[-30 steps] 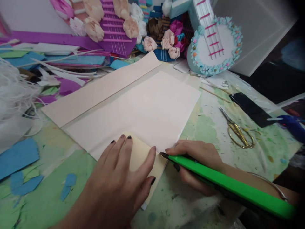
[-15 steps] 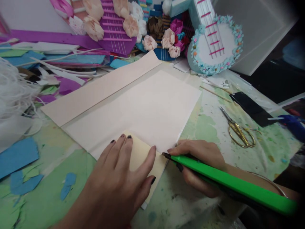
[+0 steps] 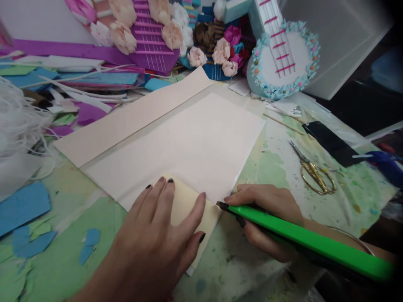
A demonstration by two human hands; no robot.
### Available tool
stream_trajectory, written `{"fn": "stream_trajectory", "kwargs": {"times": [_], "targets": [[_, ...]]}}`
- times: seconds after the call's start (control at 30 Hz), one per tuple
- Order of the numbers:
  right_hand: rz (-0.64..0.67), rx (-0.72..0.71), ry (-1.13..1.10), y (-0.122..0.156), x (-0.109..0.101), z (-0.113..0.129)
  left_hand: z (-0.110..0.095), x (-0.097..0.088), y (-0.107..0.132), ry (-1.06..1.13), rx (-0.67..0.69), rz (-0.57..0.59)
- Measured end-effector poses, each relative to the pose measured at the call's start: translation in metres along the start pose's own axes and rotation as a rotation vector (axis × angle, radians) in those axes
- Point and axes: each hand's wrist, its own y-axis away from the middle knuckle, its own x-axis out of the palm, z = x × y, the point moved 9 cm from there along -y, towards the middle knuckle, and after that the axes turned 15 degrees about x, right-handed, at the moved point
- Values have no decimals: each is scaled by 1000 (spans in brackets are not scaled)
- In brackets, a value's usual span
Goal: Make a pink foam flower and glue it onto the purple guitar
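My left hand (image 3: 157, 235) lies flat, fingers spread, pressing a small cream card (image 3: 189, 203) onto the near corner of a large pale pink sheet (image 3: 195, 142). My right hand (image 3: 267, 214) is closed around a bright green utility knife (image 3: 302, 239). The knife's dark tip rests at the card's right edge, on the pink sheet's near border. A second pale pink strip (image 3: 132, 117) lies along the sheet's far left side.
Gold scissors (image 3: 315, 172) and a black phone (image 3: 333, 144) lie on the paint-stained table to the right. A white guitar-shaped foam piece (image 3: 283, 58), paper flowers (image 3: 220, 52) and purple and blue foam scraps (image 3: 25, 205) crowd the back and left.
My right hand and the knife have slid slightly right and toward me along the card's edge. My left hand has stayed in place.
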Motion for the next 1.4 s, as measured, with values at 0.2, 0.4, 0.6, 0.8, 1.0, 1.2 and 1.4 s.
{"fn": "stream_trajectory", "kwargs": {"times": [0.2,0.4,0.6,0.8,1.0,1.2,1.4], "targets": [[18,3,-68,-1,0,2,-2,-1,-1,-6,9,-24],[69,-30,4,-3,-1,11,-3,-3,-1,-14,14,-41],[55,4,13,-4,-2,11,-3,-10,-5,-10,-9,-113],[52,-27,-31,-1,-2,6,-4,-12,-6,7,-46,-143],[116,9,1,-1,1,5,-2,-10,-4,2,-40,-120],[80,0,35,-3,0,13,-3,-8,-6,-6,10,-87],[91,7,45,-1,0,7,-2,-11,-6,-18,-12,-110]]}}
